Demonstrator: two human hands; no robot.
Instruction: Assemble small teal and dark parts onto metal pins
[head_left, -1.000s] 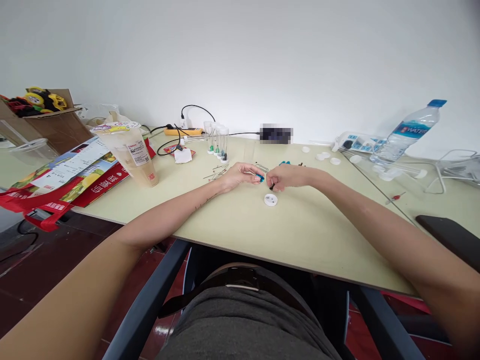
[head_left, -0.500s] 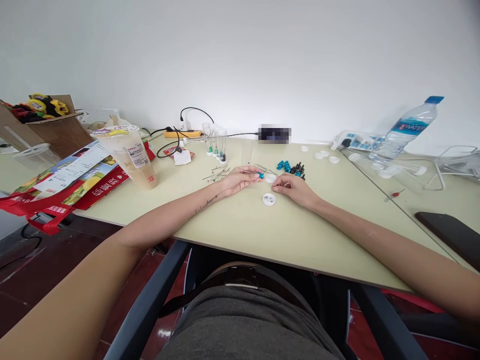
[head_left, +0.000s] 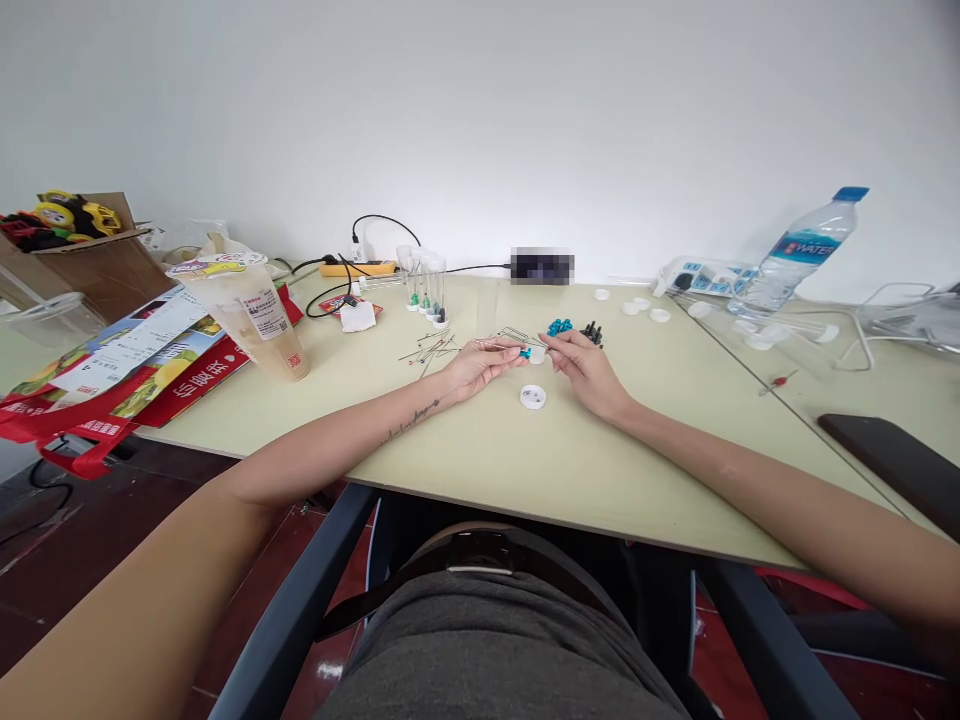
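Blue piece (head_left: 526, 354) pinched at the fingertips of the left hand (head_left: 480, 368), near the middle of the desk (head_left: 465, 450). Left to right: red bag (head_left: 202, 362) over the desk's left edge; drink cup (head_left: 261, 318) just beside it, leaning; clear tubes (head_left: 431, 285) upright toward the wall; thin rods (head_left: 430, 348) strewn beside the left wrist, limiting sideways room there. Two white lids near the fingertips: upper lid (head_left: 537, 356) between the hands, lower lid (head_left: 532, 405) nearer the front edge, small bits inside. Right hand (head_left: 589, 375) next, thumb and fingers drawn narrow; cannot tell what, if anything, they grip. Change over the last half second: right fingertips raised from beside the upper lid to just right of the blue piece, so both hands now meet over one small spot. Blue cluster (head_left: 559, 326) and black cluster (head_left: 593, 333) close behind the right hand, tight on that side. Widest room: between the forearms, lower lid to front edge. Water bottle (head_left: 799, 250) well apart, far right.
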